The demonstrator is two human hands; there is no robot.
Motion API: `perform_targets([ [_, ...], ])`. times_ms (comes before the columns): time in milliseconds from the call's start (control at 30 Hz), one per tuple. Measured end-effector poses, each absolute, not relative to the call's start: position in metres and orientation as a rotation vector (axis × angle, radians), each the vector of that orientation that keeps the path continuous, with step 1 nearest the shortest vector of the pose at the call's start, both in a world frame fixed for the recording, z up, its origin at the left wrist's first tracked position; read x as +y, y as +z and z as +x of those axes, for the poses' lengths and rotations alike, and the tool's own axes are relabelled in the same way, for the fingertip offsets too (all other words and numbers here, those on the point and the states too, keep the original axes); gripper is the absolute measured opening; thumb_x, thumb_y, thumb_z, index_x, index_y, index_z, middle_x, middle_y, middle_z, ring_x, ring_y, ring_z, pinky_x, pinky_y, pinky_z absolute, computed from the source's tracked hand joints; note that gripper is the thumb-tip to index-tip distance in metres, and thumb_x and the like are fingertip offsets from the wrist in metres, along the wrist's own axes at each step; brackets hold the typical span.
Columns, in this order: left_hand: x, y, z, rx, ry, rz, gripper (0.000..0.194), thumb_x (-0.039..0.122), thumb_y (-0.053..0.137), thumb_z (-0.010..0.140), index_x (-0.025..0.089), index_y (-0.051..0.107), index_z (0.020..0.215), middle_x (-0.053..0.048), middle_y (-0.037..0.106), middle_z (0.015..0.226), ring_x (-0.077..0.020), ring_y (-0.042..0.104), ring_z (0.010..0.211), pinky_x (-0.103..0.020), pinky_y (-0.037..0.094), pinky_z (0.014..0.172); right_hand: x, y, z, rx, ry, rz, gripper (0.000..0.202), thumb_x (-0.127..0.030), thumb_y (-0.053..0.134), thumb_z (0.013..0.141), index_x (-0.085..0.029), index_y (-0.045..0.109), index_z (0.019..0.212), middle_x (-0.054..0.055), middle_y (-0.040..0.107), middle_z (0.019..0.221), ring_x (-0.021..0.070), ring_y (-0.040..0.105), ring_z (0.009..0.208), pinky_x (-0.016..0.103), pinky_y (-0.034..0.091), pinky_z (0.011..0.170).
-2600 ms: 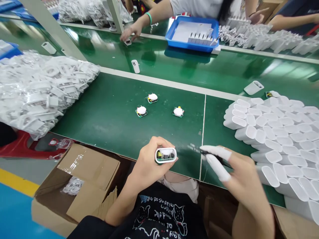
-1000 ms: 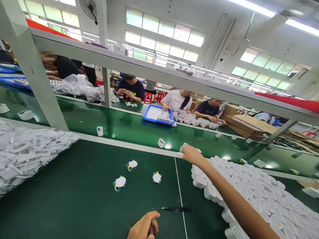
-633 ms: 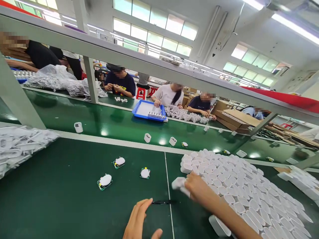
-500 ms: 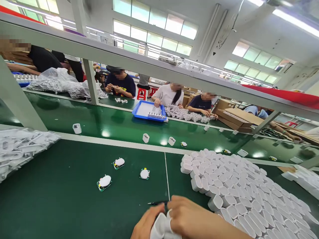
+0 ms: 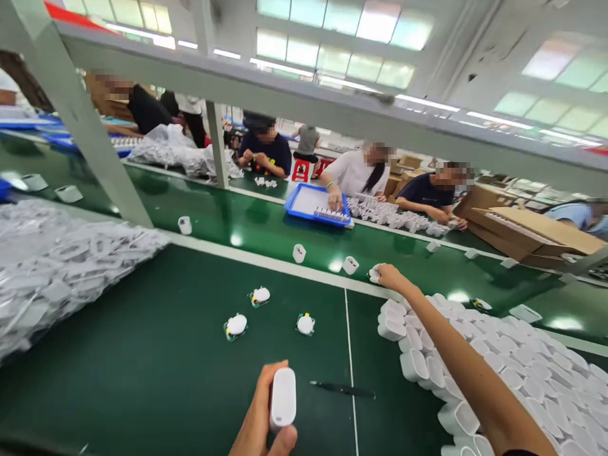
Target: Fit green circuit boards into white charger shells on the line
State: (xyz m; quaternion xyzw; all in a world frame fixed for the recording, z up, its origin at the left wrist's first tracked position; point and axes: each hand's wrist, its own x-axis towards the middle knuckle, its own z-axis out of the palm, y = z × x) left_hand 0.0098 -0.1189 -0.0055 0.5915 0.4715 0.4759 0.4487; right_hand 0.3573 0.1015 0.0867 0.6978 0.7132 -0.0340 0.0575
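My left hand (image 5: 266, 411) is wrapped round a white plastic housing (image 5: 284, 398), an oval-ended shell held upright at the lower middle. My right hand (image 5: 392, 278) stretches out to the green belt, its fingers closed on a small circuit board with a white oval part (image 5: 374, 273); the fingers partly cover it. Black tweezers (image 5: 342, 389) lie on the green bench to the right of my left hand. Farther back on the bench sit several similar boards, among them one circuit board (image 5: 236, 325) and another circuit board (image 5: 305, 324).
Under my right forearm and to its right spreads a big group of white housings (image 5: 513, 373). A bag of white parts (image 5: 71, 266) lies at left. Single housings (image 5: 350, 265) stand on the belt (image 5: 256, 231). Co-workers sit beyond it, near a blue tray (image 5: 297, 212). A slanted post (image 5: 90, 120) rises at left.
My right hand has left the housing in my left hand and reached forward to a circuit board on the belt. The tweezers now show fully. The view has turned somewhat left.
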Motion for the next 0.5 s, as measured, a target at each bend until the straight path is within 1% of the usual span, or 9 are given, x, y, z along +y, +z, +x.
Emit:
perform_targets([
  [67, -0.123, -0.001, 0.003, 1.103, 1.182, 1.478, 0.061, 0.06, 0.056, 0.088, 0.025, 0.05, 0.138, -0.013, 0.06, 0.13, -0.0289, 0.066, 0.109, -0.042, 0.054, 0.098, 0.093, 0.076, 0.348, 2.177, -0.099, 2.056, 0.025, -0.036, 0.061, 0.095, -0.016, 0.064, 0.109, 0.005, 0.066, 0.108, 0.0178, 0.066, 0.092, 0.037, 0.057, 0.081],
  [133, -0.125, 0.006, -0.002, 1.001, 1.133, 1.519, 0.056, 0.049, 0.063, 0.089, 0.029, 0.049, 0.139, -0.011, 0.058, 0.136, -0.029, 0.061, 0.122, -0.041, 0.049, 0.106, 0.076, 0.064, 0.335, 2.23, -0.112, 1.986, 0.023, -0.037, 0.06, 0.095, -0.015, 0.064, 0.1, 0.004, 0.067, 0.101, 0.0165, 0.065, 0.087, 0.036, 0.055, 0.08],
  [200, -0.126, 0.013, -0.006, 0.929, 1.086, 1.534, 0.057, 0.038, 0.07, 0.086, 0.036, 0.048, 0.14, -0.006, 0.057, 0.139, -0.0259, 0.06, 0.125, -0.037, 0.049, 0.107, 0.053, 0.053, 0.322, 2.299, -0.141, 1.916, 0.021, -0.036, 0.06, 0.095, -0.015, 0.064, 0.09, 0.004, 0.066, 0.094, 0.0172, 0.064, 0.084, 0.035, 0.054, 0.079],
  [233, -0.126, 0.017, -0.008, 0.905, 1.079, 1.531, 0.061, 0.034, 0.072, 0.085, 0.039, 0.047, 0.14, -0.004, 0.056, 0.142, -0.0242, 0.059, 0.126, -0.035, 0.05, 0.107, 0.04, 0.048, 0.316, 2.33, -0.155, 1.89, 0.02, -0.034, 0.06, 0.094, -0.016, 0.063, 0.086, 0.006, 0.067, 0.092, 0.019, 0.064, 0.084, 0.036, 0.053, 0.079],
  [300, -0.129, 0.023, -0.009, 0.876, 1.082, 1.511, 0.066, 0.026, 0.074, 0.084, 0.043, 0.045, 0.141, -0.002, 0.055, 0.144, -0.0214, 0.059, 0.128, -0.03, 0.051, 0.105, 0.019, 0.043, 0.306, 2.39, -0.178, 1.864, 0.014, -0.028, 0.06, 0.091, -0.016, 0.062, 0.084, 0.012, 0.067, 0.093, 0.0254, 0.065, 0.089, 0.038, 0.052, 0.078],
  [367, -0.132, 0.028, -0.01, 0.86, 1.095, 1.492, 0.067, 0.022, 0.075, 0.083, 0.043, 0.047, 0.14, -0.001, 0.057, 0.143, -0.0198, 0.059, 0.128, -0.028, 0.052, 0.105, 0.009, 0.044, 0.301, 2.449, -0.217, 1.847, 0.008, -0.024, 0.062, 0.087, -0.016, 0.063, 0.086, 0.017, 0.068, 0.097, 0.0317, 0.065, 0.096, 0.041, 0.052, 0.079],
  [433, -0.136, 0.032, -0.012, 0.861, 1.107, 1.477, 0.068, 0.019, 0.075, 0.081, 0.042, 0.048, 0.139, 0.0, 0.06, 0.14, -0.0186, 0.061, 0.126, -0.027, 0.051, 0.105, 0.009, 0.048, 0.299, 2.52, -0.303, 1.803, 0.013, -0.022, 0.067, 0.081, -0.017, 0.065, 0.092, 0.016, 0.069, 0.1, 0.0328, 0.064, 0.101, 0.041, 0.053, 0.083],
  [500, -0.14, 0.035, -0.014, 0.862, 1.124, 1.472, 0.068, 0.018, 0.076, 0.081, 0.042, 0.049, 0.138, 0.0, 0.061, 0.138, -0.0179, 0.063, 0.124, -0.026, 0.052, 0.105, 0.016, 0.055, 0.298, 2.589, -0.408, 1.755, 0.019, -0.023, 0.07, 0.077, -0.019, 0.066, 0.095, 0.012, 0.071, 0.095, 0.0307, 0.066, 0.099, 0.04, 0.053, 0.084],
])
